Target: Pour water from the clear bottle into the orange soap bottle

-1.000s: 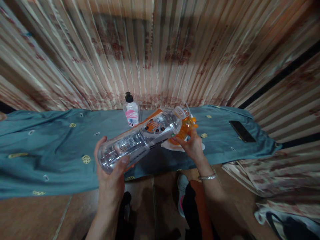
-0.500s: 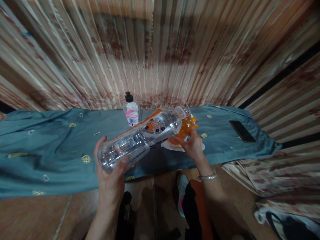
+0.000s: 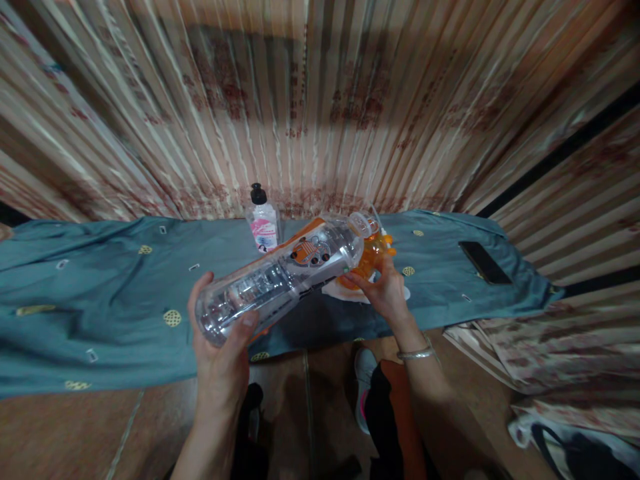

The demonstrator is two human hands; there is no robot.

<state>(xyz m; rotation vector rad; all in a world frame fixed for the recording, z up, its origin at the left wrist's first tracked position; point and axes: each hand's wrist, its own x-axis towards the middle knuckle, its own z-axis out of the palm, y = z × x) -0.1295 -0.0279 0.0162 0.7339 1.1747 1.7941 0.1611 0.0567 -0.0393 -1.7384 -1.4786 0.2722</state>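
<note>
No clear shift is seen over the last second: bottle [image 3: 270,287] kept tilted mid-frame, neck up to the right, mouth held at container [image 3: 371,253] right of centre. A steady hold is suggested. Bottle base gripped by left hand [image 3: 225,360]; container grasped by right hand [image 3: 389,292]. Bottle clear, orange-and-grey printed; container orange, see-through, partly hidden.

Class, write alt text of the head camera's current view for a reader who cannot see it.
A left hand tilts a large clear plastic bottle, its neck at a small orange translucent bottle held by the right hand, above a teal patterned cloth.
</note>
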